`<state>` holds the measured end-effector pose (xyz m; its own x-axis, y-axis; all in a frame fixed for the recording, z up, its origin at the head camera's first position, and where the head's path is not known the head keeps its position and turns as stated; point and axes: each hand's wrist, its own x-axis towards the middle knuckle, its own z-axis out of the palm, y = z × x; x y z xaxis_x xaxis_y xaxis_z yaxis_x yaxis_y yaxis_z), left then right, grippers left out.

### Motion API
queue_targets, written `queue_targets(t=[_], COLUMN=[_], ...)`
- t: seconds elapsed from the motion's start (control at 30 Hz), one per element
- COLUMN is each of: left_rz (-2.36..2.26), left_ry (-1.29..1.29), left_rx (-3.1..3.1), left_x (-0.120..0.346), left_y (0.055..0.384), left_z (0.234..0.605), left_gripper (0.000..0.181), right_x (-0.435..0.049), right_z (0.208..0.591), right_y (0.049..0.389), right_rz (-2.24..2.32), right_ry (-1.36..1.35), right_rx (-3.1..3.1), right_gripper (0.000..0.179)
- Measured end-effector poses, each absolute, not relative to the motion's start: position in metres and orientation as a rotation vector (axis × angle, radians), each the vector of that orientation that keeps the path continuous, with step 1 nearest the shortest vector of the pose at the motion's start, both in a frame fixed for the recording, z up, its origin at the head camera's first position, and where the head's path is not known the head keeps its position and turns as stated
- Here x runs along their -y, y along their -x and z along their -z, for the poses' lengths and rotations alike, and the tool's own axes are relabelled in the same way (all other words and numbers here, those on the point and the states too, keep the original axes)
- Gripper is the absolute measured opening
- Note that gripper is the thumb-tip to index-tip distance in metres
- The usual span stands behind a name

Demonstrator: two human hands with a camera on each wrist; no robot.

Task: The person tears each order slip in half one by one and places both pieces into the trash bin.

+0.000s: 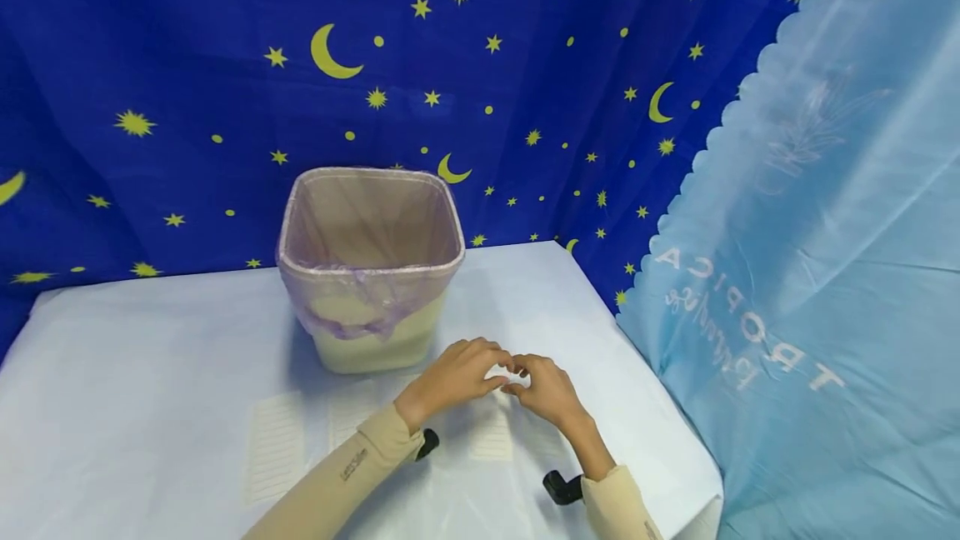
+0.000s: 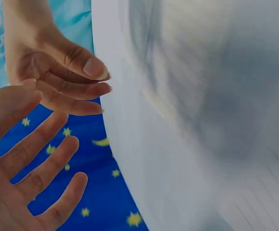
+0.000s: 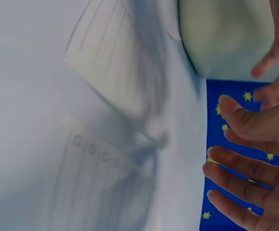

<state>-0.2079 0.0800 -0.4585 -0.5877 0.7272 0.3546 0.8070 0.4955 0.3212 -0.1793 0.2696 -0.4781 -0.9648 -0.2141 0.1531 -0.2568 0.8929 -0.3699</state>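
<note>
My left hand (image 1: 463, 372) and right hand (image 1: 549, 390) hover over the table in front of the bin, fingertips close together in the head view. Nothing shows between the fingers of either one. In the left wrist view the left hand (image 2: 38, 178) has its fingers loosely spread, and the right hand (image 2: 62, 72) is just beyond it. The right wrist view shows the right hand (image 3: 245, 178) with relaxed, slightly bent fingers. Pale lined paper strips (image 1: 273, 444) lie on the table, one strip (image 1: 491, 433) just below the hands.
A pale bin (image 1: 378, 348) with a translucent purple bag (image 1: 352, 307) folded over its rim stands behind the hands. White cloth (image 1: 150, 382) covers the table. A blue star-patterned curtain (image 1: 225, 90) hangs behind, and a light blue lettered curtain (image 1: 840, 273) on the right.
</note>
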Motion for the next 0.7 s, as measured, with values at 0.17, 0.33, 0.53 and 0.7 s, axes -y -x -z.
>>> queue_targets(t=[0.17,0.33,0.53,0.7], left_rz=[0.736,0.65,0.595,0.466], left_ry=[1.445,1.482,1.46,1.472], left_rx=[2.577,2.591,2.632,2.718], left_x=[-0.119,-0.147,-0.168,-0.176], left_y=[0.219,0.218,0.219,0.216], left_z=[0.468,0.485,0.493,0.499], left_gripper=[0.013,0.015,0.025,0.035], right_x=[-0.281,-0.292,-0.303,-0.308], right_z=[0.486,0.494,0.501,0.509], right_y=[0.174,0.166,0.156,0.148], right_rz=[-0.631,-0.642,-0.666,-0.638], right_ry=[-0.103,0.11,0.302,0.429], right_rx=[2.912,2.891,2.852,2.871], right_gripper=[0.014,0.016,0.043,0.065])
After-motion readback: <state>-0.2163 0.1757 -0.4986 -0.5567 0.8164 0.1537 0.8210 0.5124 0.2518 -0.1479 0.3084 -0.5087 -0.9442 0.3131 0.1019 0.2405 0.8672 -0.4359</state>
